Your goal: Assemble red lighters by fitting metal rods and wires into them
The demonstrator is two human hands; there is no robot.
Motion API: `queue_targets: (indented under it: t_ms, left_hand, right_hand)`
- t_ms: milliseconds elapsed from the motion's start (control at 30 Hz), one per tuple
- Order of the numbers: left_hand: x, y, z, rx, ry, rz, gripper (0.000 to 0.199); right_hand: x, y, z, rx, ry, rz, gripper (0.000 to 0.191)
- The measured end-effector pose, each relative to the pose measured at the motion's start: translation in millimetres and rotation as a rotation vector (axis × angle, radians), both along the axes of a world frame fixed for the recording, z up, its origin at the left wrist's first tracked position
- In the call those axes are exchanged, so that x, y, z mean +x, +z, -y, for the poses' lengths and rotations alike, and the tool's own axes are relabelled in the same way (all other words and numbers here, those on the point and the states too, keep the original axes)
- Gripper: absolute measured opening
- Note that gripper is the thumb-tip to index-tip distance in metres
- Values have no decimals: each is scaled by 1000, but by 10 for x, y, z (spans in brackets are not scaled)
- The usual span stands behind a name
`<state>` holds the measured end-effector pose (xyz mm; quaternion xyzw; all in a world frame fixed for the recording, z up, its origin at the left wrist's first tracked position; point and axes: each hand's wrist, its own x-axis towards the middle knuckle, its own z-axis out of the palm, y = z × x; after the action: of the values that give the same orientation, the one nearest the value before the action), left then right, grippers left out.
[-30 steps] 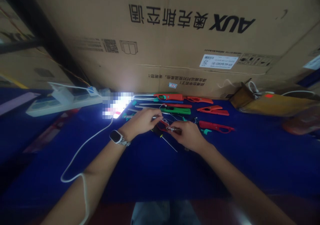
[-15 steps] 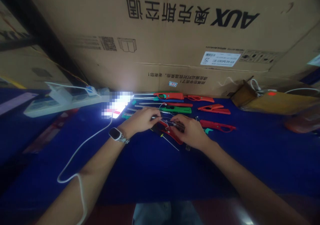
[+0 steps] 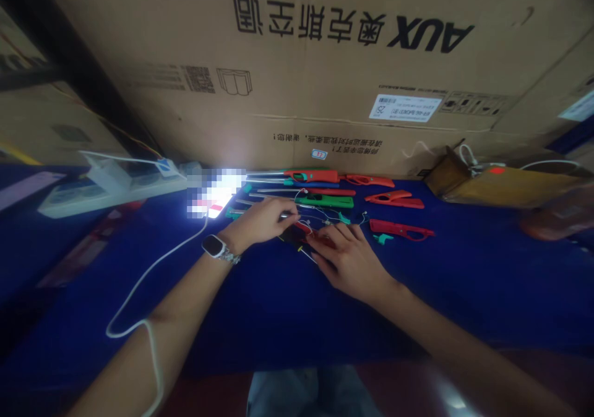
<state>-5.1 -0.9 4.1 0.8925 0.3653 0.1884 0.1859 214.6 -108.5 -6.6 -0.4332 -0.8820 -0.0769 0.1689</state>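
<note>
My left hand point(image 3: 273, 216) is closed in a pinch on a thin metal tube point(image 3: 284, 217), mostly hidden by the fingers. A thin wire runs right from there. Lower right, my right hand point(image 3: 350, 253) curls its fingers and thumb around a red lighter handle shell point(image 3: 327, 242), which it largely covers. A screwdriver point(image 3: 306, 254) with a yellow collar lies beside that thumb. Just beyond the hands are a green lighter point(image 3: 331, 201) and a small green trigger point(image 3: 344, 218). Right of them lie a dark red handle shell point(image 3: 401, 228) and another green trigger point(image 3: 383, 239).
Red-orange lighter point(image 3: 313, 176) and orange shells point(image 3: 394, 199) line the back, before a large carton point(image 3: 297, 95). A glowing phone point(image 3: 223, 194) with a white cable point(image 3: 139, 287) is at left, near a power strip point(image 3: 116, 188). A yellowish box point(image 3: 510, 185) stands right.
My right hand has let go of a small dark part and moved down and slightly left onto the red shell. A green trigger now shows above it. My left hand keeps its place.
</note>
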Motion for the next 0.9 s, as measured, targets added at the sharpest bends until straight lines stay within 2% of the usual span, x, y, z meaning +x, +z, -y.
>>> queue_targets:
  t_ms: [300,567,700,900]
  left_hand:
    - [4,17,9,4,3,6,17]
    - [-15,-14,-48,-20,-29,66,16]
    - [-21,-26,-67,2,-64,101,17]
    - [22,-68,-39,42,-49,103,21]
  right_hand:
    - [156,34,-124,-223,68,-134,32]
    - [214,-16,-158,-228,67,-147,33]
    - [203,-60,-148,-213,60,-171,34]
    - [178,-68,-129,-197,66,-187,33]
